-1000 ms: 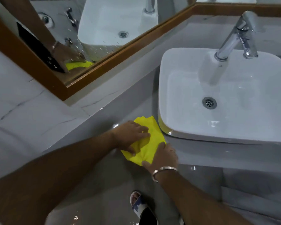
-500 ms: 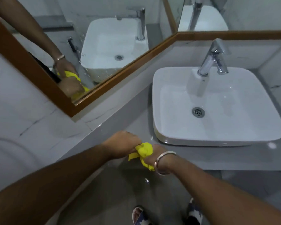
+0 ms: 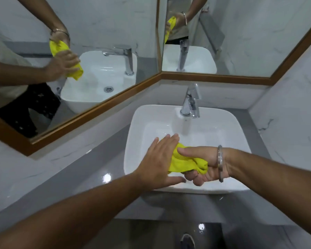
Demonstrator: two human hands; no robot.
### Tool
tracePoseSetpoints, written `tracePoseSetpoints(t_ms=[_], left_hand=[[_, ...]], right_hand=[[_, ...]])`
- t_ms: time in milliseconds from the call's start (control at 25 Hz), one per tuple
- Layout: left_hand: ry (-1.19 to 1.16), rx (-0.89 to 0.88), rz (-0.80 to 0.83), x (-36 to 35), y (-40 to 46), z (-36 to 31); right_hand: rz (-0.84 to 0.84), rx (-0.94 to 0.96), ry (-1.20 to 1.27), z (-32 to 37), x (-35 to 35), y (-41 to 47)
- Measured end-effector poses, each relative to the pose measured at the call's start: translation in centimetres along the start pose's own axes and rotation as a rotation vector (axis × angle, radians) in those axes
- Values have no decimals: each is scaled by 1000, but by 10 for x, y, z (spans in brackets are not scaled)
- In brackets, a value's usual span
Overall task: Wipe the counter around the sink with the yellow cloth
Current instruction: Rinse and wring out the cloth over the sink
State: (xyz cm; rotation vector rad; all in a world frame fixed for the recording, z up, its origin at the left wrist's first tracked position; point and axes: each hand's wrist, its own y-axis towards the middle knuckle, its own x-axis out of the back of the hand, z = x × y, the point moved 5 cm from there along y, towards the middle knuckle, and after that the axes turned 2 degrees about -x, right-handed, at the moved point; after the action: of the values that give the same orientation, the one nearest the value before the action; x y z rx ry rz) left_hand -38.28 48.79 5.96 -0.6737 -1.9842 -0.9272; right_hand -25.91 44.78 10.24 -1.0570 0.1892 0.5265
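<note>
the left hand [image 3: 157,161] is lying spread, fingers straight, pressing against the yellow cloth [image 3: 184,161] at its 3 o'clock. the right hand [image 3: 201,166] is clenching the bunched cloth over the white sink [image 3: 228,133], the grey table [image 3: 90,178] showing at the sink's 9 o'clock.

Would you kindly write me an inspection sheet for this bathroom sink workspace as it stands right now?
Surface: grey counter, glossy, light glare spots.
Job's things: yellow cloth bunched up, held above the white sink, off the counter.
Clutter: nothing seen.
Hands: right hand shut on the cloth; left hand open, flat against the cloth.
Cables: nothing seen.
Surroundings: chrome tap; wood-framed mirror; marble wall.
</note>
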Motion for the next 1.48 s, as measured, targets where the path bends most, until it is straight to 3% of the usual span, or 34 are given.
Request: tracePoseSetpoints(t_ms=[80,120,240,320,440,560,680,760,840,920,1000,1120,1240,1360,1480], left_hand=[[-98,50,-101,-24,41,-11],[-48,48,-54,-33,61,-12],[301,-79,434,-64,110,-9],[413,-131,645,-69,126,-9],[313,77,722,-66,141,3],[189,281,827,-71,134,22],[340,356,901,-82,126,26],[373,400,922,-88,127,22],[147,554,976,-93,119,19],[-282,782,978,-103,105,15],[-730,1016,882,-113,91,9],[-1356,1307,784,-139,71,-3],[-1890,1339,770,-156,62,-21],[-1895,1358,766,-161,57,-26],[-1427,1351,728,-152,58,-15]], right_hand=[[9,-102,-58,-2,38,-7],[-18,-174,-89,-4,60,-10],[-95,-343,-267,-13,115,-13],[-47,-327,-367,-18,132,-4],[23,-115,-217,-13,142,18],[33,-87,-147,-7,140,26],[-108,-167,-430,-4,147,33],[-269,-144,-853,5,156,45],[-518,18,-1459,25,162,53],[-695,336,-1812,41,160,56],[-772,655,-2001,49,161,60],[-812,846,-2085,54,164,70],[-724,950,-2081,49,161,82],[-722,1037,-2034,42,161,82],[-736,959,-1952,34,167,78]])
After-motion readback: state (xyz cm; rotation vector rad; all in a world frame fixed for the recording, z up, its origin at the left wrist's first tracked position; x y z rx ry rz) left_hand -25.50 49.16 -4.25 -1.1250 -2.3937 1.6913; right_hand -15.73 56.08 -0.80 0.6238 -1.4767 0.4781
